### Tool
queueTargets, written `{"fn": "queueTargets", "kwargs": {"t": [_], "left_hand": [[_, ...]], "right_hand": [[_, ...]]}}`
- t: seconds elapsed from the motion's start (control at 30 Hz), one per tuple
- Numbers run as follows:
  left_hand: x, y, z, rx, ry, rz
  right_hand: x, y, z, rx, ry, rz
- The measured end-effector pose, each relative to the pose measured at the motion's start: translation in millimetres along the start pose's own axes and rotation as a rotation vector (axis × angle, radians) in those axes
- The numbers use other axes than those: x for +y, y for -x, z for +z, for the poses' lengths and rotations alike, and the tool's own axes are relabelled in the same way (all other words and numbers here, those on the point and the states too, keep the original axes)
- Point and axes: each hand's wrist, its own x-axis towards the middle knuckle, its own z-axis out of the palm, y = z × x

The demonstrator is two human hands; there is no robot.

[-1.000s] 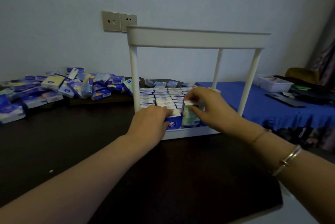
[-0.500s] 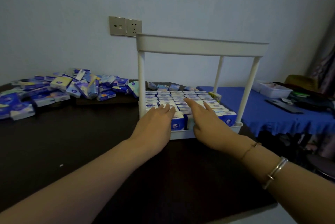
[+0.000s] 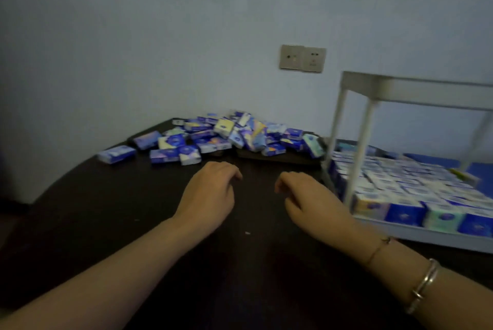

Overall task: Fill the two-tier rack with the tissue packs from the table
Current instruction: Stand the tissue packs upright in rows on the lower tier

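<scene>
Fingers of both hands hang loosely curled, pinching nothing: the left hand point(image 3: 206, 193) and the right hand point(image 3: 310, 200) hover side by side over the dark table point(image 3: 80, 223), between the rack and the loose packs. Just beyond them the tissue packs point(image 3: 226, 137) lie heaped against the wall. To the right, the rack's lower tier point(image 3: 416, 233) looks packed row on row, while the upper tier point(image 3: 416, 88) shows only its rim from below. This seems the fetching step; next comes reaching forward and gripping packs for the upper tier.
</scene>
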Motion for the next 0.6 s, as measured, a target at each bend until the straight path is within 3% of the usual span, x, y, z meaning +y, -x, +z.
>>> {"fn": "queueTargets", "kwargs": {"t": [0.23,0.37,0.6], "left_hand": [[-140.4,-9.0,-15.2,0.078,-0.093,-0.353],[-187.3,-34.3,-5.2,-0.007,-0.140,-0.512],[-234.9,-76.1,31.3,-0.223,-0.165,-0.599]], "right_hand": [[-51.0,-115.4,84.3,-0.061,-0.144,-0.037],[-56.1,-172.4,127.5,-0.051,-0.231,-0.013],[-63.9,-248.0,176.8,-0.120,-0.294,0.016]]}}
